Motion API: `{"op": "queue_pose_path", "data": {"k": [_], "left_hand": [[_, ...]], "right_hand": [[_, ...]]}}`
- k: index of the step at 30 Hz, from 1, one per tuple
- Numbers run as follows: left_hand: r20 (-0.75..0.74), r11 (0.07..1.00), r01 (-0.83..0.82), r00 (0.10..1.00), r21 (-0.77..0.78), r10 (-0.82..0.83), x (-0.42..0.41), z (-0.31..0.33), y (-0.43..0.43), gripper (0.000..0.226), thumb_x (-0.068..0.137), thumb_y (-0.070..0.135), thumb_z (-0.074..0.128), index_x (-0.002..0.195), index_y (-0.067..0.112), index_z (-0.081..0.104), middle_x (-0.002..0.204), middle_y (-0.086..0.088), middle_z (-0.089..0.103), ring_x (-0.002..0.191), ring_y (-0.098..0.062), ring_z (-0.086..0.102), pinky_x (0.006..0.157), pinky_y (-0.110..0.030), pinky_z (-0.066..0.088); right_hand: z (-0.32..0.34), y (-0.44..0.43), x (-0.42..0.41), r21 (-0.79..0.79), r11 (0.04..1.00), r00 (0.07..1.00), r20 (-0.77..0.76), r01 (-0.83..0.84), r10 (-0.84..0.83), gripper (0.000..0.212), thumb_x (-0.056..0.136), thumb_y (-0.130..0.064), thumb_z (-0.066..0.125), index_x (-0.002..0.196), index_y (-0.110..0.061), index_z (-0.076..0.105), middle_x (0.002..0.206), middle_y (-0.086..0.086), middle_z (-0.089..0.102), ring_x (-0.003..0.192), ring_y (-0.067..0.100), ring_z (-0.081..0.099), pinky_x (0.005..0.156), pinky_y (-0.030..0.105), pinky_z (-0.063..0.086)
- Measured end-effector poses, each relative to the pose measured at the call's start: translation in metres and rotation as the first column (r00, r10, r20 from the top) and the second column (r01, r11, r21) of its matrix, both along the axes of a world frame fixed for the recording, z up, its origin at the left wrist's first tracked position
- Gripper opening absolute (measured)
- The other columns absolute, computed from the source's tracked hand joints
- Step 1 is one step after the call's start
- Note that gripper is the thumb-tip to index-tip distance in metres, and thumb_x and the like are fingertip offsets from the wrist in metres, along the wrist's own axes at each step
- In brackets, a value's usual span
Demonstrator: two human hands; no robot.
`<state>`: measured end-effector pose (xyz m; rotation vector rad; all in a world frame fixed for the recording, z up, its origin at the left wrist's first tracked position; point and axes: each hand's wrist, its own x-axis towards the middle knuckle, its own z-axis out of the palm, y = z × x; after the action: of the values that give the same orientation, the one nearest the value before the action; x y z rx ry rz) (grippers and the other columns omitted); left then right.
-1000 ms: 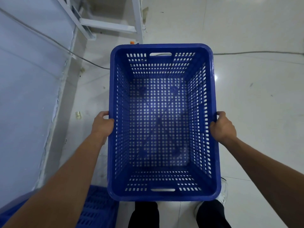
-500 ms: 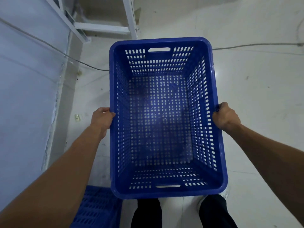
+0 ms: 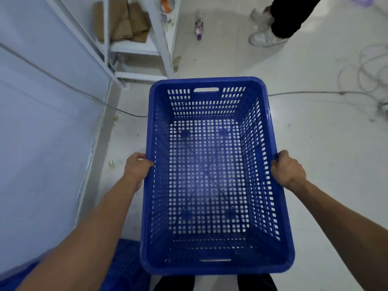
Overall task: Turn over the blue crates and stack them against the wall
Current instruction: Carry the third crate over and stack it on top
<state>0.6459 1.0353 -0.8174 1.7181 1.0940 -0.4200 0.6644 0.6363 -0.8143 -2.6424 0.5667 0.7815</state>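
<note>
Right now a person is holding a deep blue perforated plastic crate (image 3: 210, 175) open side up in front of the body, with both bare arms reaching forward. Their left hand (image 3: 137, 168) is clamping the crate's long left rim at nine o'clock, fingers curling under the lip, while the right hand (image 3: 286, 168) is gripping the opposite long rim at three o'clock, thumb lying on top. Light from the pale glossy floor (image 3: 325, 143) is showing through the crate's round bottom holes, and a slot handle is sitting in the far end wall at twelve o'clock. At seven o'clock, beneath the left forearm, part of another blue slatted crate (image 3: 126, 263) is lying low beside the pale lilac wall (image 3: 42, 133). Toward eleven o'clock a white metal shelf frame (image 3: 134, 49) is carrying brown cardboard pieces (image 3: 123, 22). At one o'clock another person's dark trouser leg and white shoe (image 3: 264, 37) are standing on the floor, and a thin grey cable (image 3: 315, 93) is trailing off toward three o'clock.
</note>
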Motion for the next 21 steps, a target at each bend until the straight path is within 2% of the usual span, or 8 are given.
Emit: {"op": "queue_pose_path", "data": {"k": [3,5,7,9,11,14,16,21], "left_hand": [[0.008,1.000,0.010,1.000,0.025,-0.010,-0.008,0.058,-0.015,0.027,0.088,0.000,0.062,0.114,0.008,0.057,0.103,-0.009,0.064,0.078,-0.017,0.062,0.062,-0.029,0.052],[0.015,0.998,0.029,0.999,0.050,-0.030,-0.014,0.101,-0.025,0.030,0.087,0.003,0.065,0.116,0.007,0.057,0.106,-0.010,0.064,0.084,-0.021,0.063,0.070,-0.033,0.054],[0.023,0.993,0.064,0.998,0.099,-0.066,-0.021,0.143,-0.035,0.024,0.086,0.007,0.067,0.107,0.009,0.058,0.105,-0.010,0.065,0.090,-0.025,0.064,0.081,-0.039,0.056],[0.032,0.983,0.103,0.993,0.155,-0.110,-0.030,0.187,-0.047,0.011,0.084,0.009,0.067,0.091,0.012,0.059,0.098,-0.009,0.067,0.090,-0.027,0.066,0.086,-0.045,0.057],[0.033,0.963,0.158,0.985,0.218,-0.169,-0.039,0.221,-0.055,0.003,0.082,0.009,0.065,0.084,0.009,0.064,0.095,-0.012,0.070,0.087,-0.030,0.069,0.084,-0.047,0.058],[-0.025,0.882,0.290,0.953,0.371,-0.303,-0.058,0.271,-0.068,0.017,0.079,0.014,0.065,0.091,0.002,0.068,0.092,-0.012,0.071,0.081,-0.028,0.068,0.072,-0.037,0.057],[-0.054,0.834,0.325,0.940,0.447,-0.337,-0.070,0.298,-0.074,0.017,0.079,0.017,0.065,0.089,0.003,0.065,0.091,-0.012,0.069,0.079,-0.028,0.065,0.067,-0.033,0.051],[-0.067,0.801,0.250,0.965,0.543,-0.256,-0.107,0.338,-0.079,0.038,0.079,0.030,0.064,0.105,0.002,0.060,0.102,-0.016,0.068,0.090,-0.035,0.065,0.073,-0.034,0.051]], "right_hand": [[0.055,-0.015,-0.007,0.011,1.000,0.999,0.052,-0.011,0.011,0.021,0.097,-0.023,0.043,0.109,-0.005,0.044,0.108,0.018,0.064,0.079,0.030,0.054,0.072,0.038,0.044],[0.097,-0.026,-0.013,0.018,1.000,0.996,0.094,-0.007,0.006,0.019,0.098,-0.023,0.042,0.106,-0.006,0.044,0.107,0.018,0.064,0.078,0.030,0.054,0.071,0.037,0.042],[0.133,-0.034,-0.018,0.032,0.999,0.987,0.161,0.002,-0.008,0.025,0.099,-0.025,0.041,0.110,-0.003,0.046,0.105,0.018,0.064,0.077,0.031,0.055,0.070,0.037,0.042],[0.168,-0.042,-0.022,0.047,0.999,0.973,0.232,-0.008,-0.003,0.027,0.101,-0.026,0.040,0.110,-0.002,0.047,0.102,0.019,0.065,0.080,0.035,0.059,0.071,0.039,0.045],[0.195,-0.050,-0.024,0.051,0.999,0.956,0.292,-0.012,-0.004,0.025,0.102,-0.028,0.040,0.105,-0.005,0.046,0.097,0.017,0.065,0.078,0.035,0.059,0.070,0.040,0.046],[0.239,-0.059,-0.028,0.040,0.998,0.933,0.359,-0.050,0.033,0.027,0.102,-0.032,0.044,0.105,-0.005,0.044,0.089,0.012,0.059,0.071,0.029,0.051,0.064,0.037,0.039],[0.261,-0.063,-0.028,0.024,0.997,0.917,0.394,-0.077,0.061,0.030,0.102,-0.032,0.045,0.109,-0.002,0.044,0.086,0.012,0.055,0.070,0.028,0.049,0.063,0.036,0.036],[0.298,-0.067,-0.033,0.010,0.978,0.888,0.421,-0.209,0.185,0.034,0.103,-0.031,0.040,0.114,0.001,0.043,0.097,0.022,0.065,0.081,0.037,0.059,0.066,0.039,0.040]]}}
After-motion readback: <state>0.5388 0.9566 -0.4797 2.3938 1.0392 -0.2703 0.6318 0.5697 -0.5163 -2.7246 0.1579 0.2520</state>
